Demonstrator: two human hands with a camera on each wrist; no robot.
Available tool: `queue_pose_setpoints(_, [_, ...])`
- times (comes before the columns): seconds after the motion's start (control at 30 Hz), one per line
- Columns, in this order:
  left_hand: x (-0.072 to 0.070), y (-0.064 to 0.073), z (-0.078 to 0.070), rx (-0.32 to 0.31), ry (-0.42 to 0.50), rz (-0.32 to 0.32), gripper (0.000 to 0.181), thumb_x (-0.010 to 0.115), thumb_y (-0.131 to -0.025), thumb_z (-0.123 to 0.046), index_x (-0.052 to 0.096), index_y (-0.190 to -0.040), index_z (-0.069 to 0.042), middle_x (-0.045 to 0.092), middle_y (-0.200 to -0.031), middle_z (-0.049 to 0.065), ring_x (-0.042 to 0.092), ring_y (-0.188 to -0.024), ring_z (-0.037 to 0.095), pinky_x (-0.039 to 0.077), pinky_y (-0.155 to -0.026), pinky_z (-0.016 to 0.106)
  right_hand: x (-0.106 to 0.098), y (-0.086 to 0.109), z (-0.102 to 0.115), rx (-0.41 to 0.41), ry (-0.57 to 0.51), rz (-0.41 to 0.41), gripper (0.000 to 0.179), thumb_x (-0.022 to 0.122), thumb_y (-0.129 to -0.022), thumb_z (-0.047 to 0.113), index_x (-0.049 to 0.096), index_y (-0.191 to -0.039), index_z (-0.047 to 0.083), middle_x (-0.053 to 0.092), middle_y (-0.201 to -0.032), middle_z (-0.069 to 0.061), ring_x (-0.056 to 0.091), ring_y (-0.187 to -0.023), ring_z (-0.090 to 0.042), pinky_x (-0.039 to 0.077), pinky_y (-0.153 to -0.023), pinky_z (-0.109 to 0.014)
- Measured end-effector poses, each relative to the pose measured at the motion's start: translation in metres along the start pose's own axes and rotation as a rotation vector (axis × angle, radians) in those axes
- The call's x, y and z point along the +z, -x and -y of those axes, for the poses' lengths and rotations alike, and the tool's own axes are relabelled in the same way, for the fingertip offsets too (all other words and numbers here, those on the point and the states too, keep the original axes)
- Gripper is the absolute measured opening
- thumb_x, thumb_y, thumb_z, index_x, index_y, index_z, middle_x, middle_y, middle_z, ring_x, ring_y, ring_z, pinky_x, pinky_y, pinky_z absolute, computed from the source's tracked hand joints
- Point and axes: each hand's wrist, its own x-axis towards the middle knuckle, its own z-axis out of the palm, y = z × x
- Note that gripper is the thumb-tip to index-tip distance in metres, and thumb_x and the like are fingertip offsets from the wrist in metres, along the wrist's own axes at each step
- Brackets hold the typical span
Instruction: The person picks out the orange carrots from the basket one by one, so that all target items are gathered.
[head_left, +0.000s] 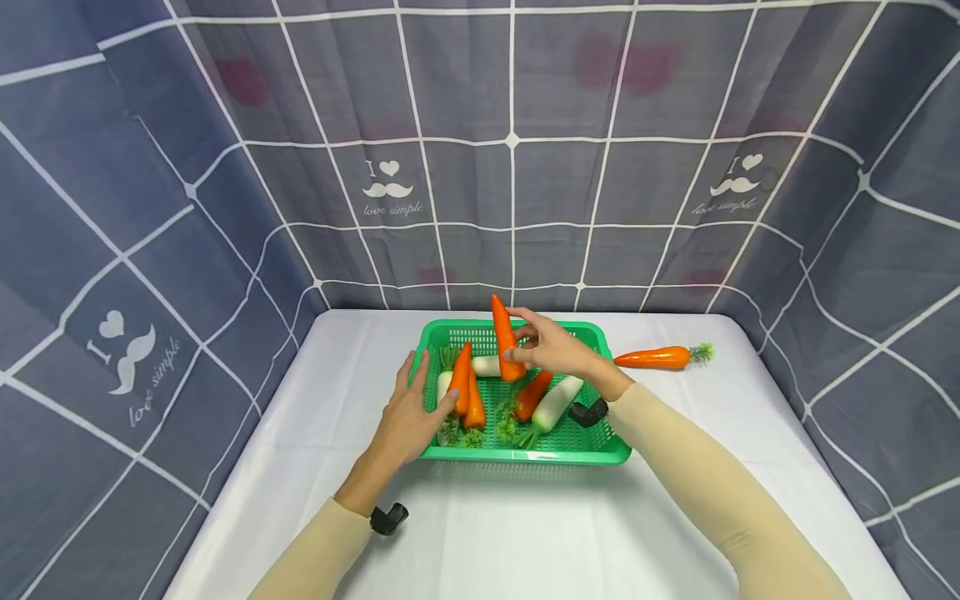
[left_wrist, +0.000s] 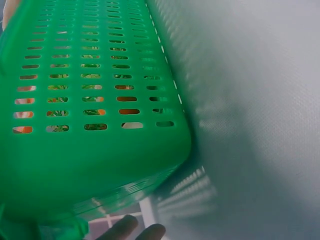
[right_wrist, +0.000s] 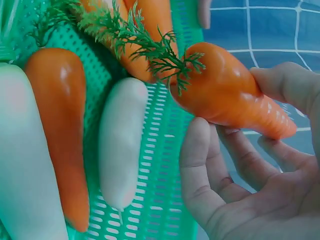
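Observation:
My right hand point(head_left: 551, 343) grips an orange carrot point(head_left: 506, 337) between thumb and fingers above the green basket point(head_left: 525, 457). In the right wrist view this carrot point(right_wrist: 225, 87) shows its leafy green top. At the basket's left end, my left hand point(head_left: 408, 417) has its fingers extended along the outside and its thumb over the rim, close to two carrots point(head_left: 462, 379). Another carrot point(head_left: 532, 396), a white radish point(head_left: 557, 404) with a green top and a smaller white radish point(right_wrist: 122, 142) lie inside. More white shows beneath the left carrots, partly hidden.
One carrot point(head_left: 656, 358) with a green top lies on the white tablecloth point(head_left: 525, 533), right of the basket. Grey-blue checked cloth point(head_left: 465, 183) hangs behind and at both sides. Through slots in the basket wall point(left_wrist: 95, 155), bits of orange and green show.

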Motion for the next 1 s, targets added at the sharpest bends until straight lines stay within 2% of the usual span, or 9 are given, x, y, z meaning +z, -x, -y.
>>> queue_pose_setpoints(0.2, [-0.002,0.000,-0.001,0.002,0.001,0.001,0.101,0.062,-0.116,-0.065,0.011,-0.190,-0.018,0.003,-0.199,0.015,0.064,-0.151,0.059,0.057,-0.118,0.076,-0.014,0.010,0.007,-0.051,0.030,-0.063,0.083,0.079,-0.113,0.023,0.035,-0.184,0.019,0.082,-0.135,-0.019,0.080,-0.116,-0.031,0.066,-0.097,-0.050])
queue_pose_setpoints(0.4, [-0.002,0.000,-0.002,-0.002,0.006,-0.001,0.101,0.063,-0.116,-0.063,0.012,-0.190,-0.018,0.003,-0.199,0.015,0.063,-0.152,0.059,0.056,-0.119,0.076,-0.032,0.023,0.012,-0.080,0.068,-0.099,0.082,0.083,-0.111,0.028,0.040,-0.182,0.025,0.085,-0.128,-0.014,0.079,-0.126,-0.033,0.058,-0.114,-0.052])
queue_pose_setpoints(0.5, [-0.002,0.001,-0.002,-0.003,0.003,-0.003,0.101,0.064,-0.116,-0.063,0.013,-0.190,-0.017,0.004,-0.199,0.015,0.065,-0.150,0.059,0.057,-0.117,0.075,-0.040,0.031,0.013,-0.085,0.084,-0.108,0.082,0.083,-0.111,0.029,0.042,-0.181,0.027,0.085,-0.126,-0.014,0.078,-0.129,-0.035,0.057,-0.116,-0.054])
queue_pose_setpoints(0.57, [-0.001,0.001,-0.003,-0.007,-0.011,-0.009,0.101,0.064,-0.116,-0.063,0.014,-0.190,-0.017,0.005,-0.199,0.015,0.071,-0.142,0.058,0.063,-0.109,0.072,-0.046,0.036,0.013,-0.084,0.095,-0.119,0.081,0.084,-0.111,0.029,0.043,-0.181,0.029,0.085,-0.126,-0.014,0.078,-0.130,-0.036,0.058,-0.116,-0.054])
queue_pose_setpoints(0.67, [0.000,0.001,-0.003,-0.019,-0.045,-0.011,0.101,0.064,-0.115,-0.065,0.015,-0.190,-0.019,0.006,-0.199,0.014,0.082,-0.111,0.050,0.068,-0.080,0.057,-0.056,0.045,0.013,-0.073,0.121,-0.132,0.081,0.083,-0.112,0.029,0.042,-0.182,0.030,0.084,-0.129,-0.015,0.078,-0.131,-0.036,0.058,-0.115,-0.053])
queue_pose_setpoints(0.73, [0.001,0.001,-0.004,-0.033,-0.078,-0.008,0.101,0.063,-0.115,-0.068,0.014,-0.190,-0.021,0.005,-0.199,0.011,0.080,-0.089,0.041,0.059,-0.061,0.045,-0.064,0.052,0.013,-0.067,0.140,-0.145,0.081,0.082,-0.113,0.028,0.041,-0.182,0.028,0.084,-0.131,-0.016,0.078,-0.131,-0.036,0.059,-0.114,-0.054])
queue_pose_setpoints(0.8, [0.000,0.001,-0.004,-0.042,-0.110,-0.010,0.101,0.062,-0.114,-0.069,0.014,-0.190,-0.023,0.006,-0.199,0.010,0.074,-0.079,0.036,0.050,-0.053,0.039,-0.072,0.059,0.015,-0.061,0.151,-0.159,0.080,0.081,-0.113,0.027,0.041,-0.183,0.027,0.084,-0.131,-0.018,0.080,-0.128,-0.036,0.059,-0.115,-0.055])
queue_pose_setpoints(0.87, [-0.001,0.002,-0.005,-0.043,-0.139,-0.020,0.102,0.062,-0.113,-0.070,0.016,-0.190,-0.022,0.008,-0.199,0.011,0.075,-0.082,0.036,0.047,-0.051,0.037,-0.080,0.067,0.016,-0.054,0.155,-0.173,0.079,0.080,-0.114,0.027,0.041,-0.183,0.027,0.083,-0.130,-0.018,0.082,-0.125,-0.035,0.059,-0.117,-0.056])
queue_pose_setpoints(1.0, [-0.002,0.003,-0.007,-0.027,-0.161,-0.048,0.101,0.065,-0.113,-0.068,0.022,-0.189,-0.017,0.015,-0.198,0.014,0.081,-0.104,0.043,0.050,-0.053,0.036,-0.095,0.081,0.019,-0.026,0.185,-0.208,0.080,0.081,-0.114,0.029,0.041,-0.183,0.030,0.082,-0.133,-0.017,0.084,-0.121,-0.032,0.059,-0.116,-0.049])
